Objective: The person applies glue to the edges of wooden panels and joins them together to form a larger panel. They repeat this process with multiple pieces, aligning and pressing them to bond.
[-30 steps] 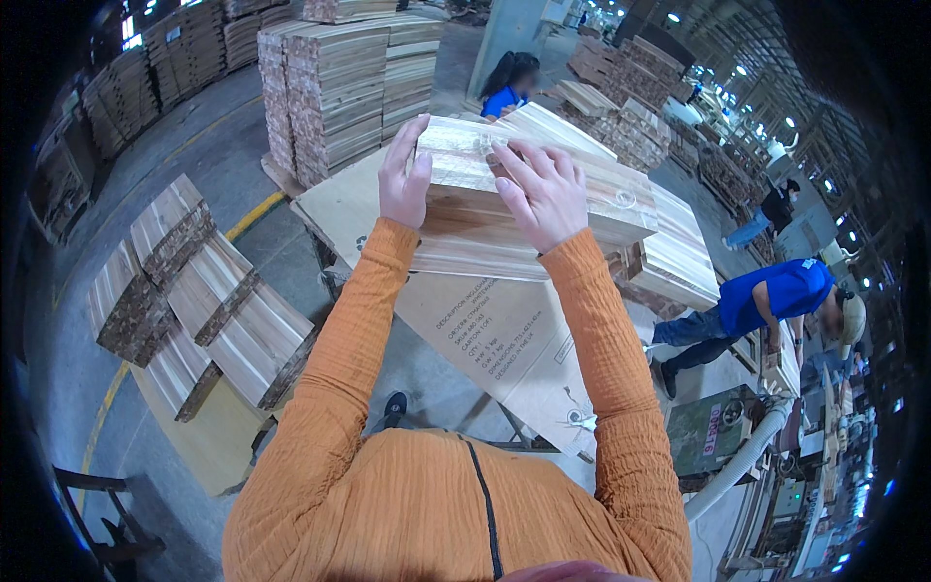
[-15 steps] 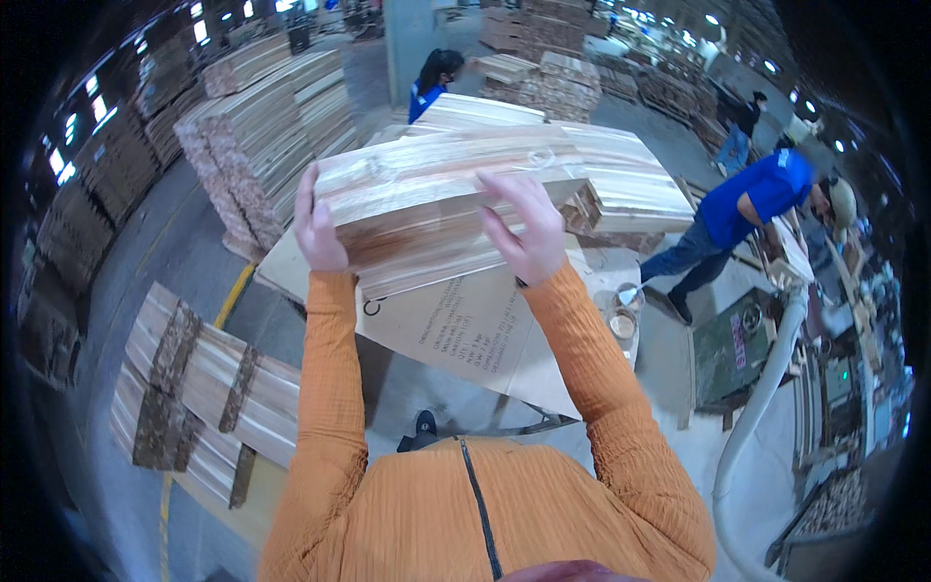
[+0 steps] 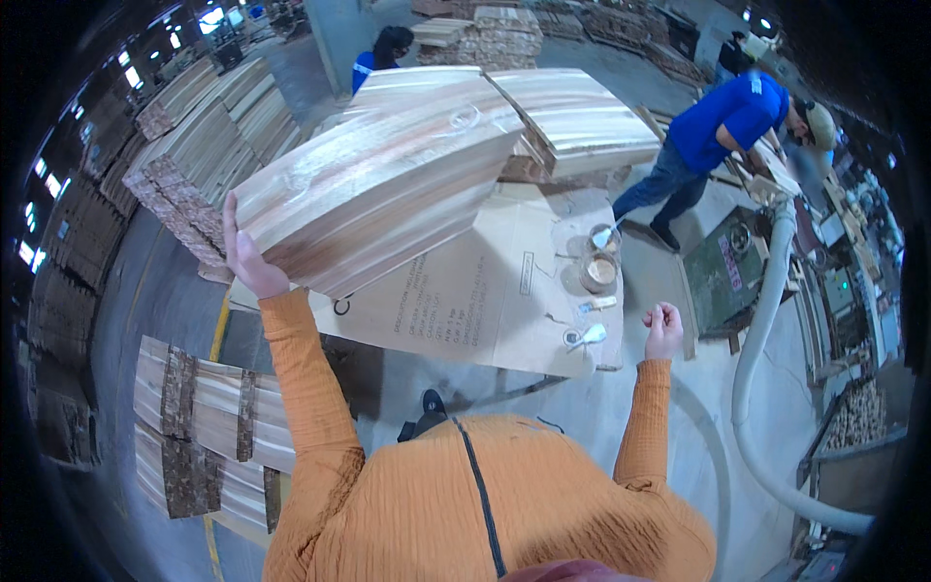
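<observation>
Hovering apart, the right hand (image 3: 664, 335) has left the wooden block (image 3: 388, 184).

At one cardboard-covered tabletop (image 3: 512, 325), three wooden blocks (image 3: 388, 165), two wide jars (image 3: 598, 275) and two white-bladed tools (image 3: 591, 335) are showing; beyond, two blue-shirted people (image 3: 722, 121) are appearing.

Bent co-worker (image 3: 718, 131) in blue; pale hose (image 3: 741, 388) beside green cabinet (image 3: 716, 279).
</observation>
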The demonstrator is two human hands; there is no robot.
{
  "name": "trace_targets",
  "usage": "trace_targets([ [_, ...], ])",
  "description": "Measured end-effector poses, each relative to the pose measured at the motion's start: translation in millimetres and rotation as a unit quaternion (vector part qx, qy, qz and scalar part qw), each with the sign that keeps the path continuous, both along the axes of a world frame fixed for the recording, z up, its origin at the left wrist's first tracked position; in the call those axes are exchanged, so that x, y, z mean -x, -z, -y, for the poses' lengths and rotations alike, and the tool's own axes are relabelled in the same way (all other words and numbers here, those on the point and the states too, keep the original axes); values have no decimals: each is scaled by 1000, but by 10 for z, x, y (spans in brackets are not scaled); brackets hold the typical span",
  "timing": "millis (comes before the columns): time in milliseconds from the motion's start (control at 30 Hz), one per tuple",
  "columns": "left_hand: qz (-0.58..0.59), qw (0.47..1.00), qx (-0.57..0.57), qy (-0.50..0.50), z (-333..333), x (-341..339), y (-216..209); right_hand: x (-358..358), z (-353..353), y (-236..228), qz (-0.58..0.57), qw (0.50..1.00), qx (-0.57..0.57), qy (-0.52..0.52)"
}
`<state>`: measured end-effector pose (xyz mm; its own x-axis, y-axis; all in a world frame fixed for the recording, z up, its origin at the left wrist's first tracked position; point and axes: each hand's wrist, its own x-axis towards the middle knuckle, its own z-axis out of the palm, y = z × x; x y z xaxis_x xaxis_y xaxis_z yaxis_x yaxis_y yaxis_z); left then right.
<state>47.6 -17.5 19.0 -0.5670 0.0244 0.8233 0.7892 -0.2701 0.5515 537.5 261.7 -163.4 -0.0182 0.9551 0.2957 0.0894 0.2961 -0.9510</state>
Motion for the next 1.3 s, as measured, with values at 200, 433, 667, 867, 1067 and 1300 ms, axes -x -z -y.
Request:
trace_targets([
  [200, -5, 999, 15, -30, -20, 88, 14, -119, 43, 458, -2, 1000, 26, -7],
  [433, 25, 998, 32, -56, -104, -129, -103, 15, 85, 672, 63, 992, 95, -52],
  [667, 15, 996, 57, -70, -87, 74, -45, 141, 166, 537, 388, 894, -84, -207],
  [867, 70, 997, 20, -25, -139, -13, -135, 199, 114, 554, 476, 840, -93, -242],
  [1067, 18, 1000, -2, 11, -44, 309, 34, 172, 128, 501, 353, 906, -20, -233],
  [1300, -1, 1000, -1, 1, -66, 189, -42, 1053, -269, -714, -95, 953, -26, -287],
])
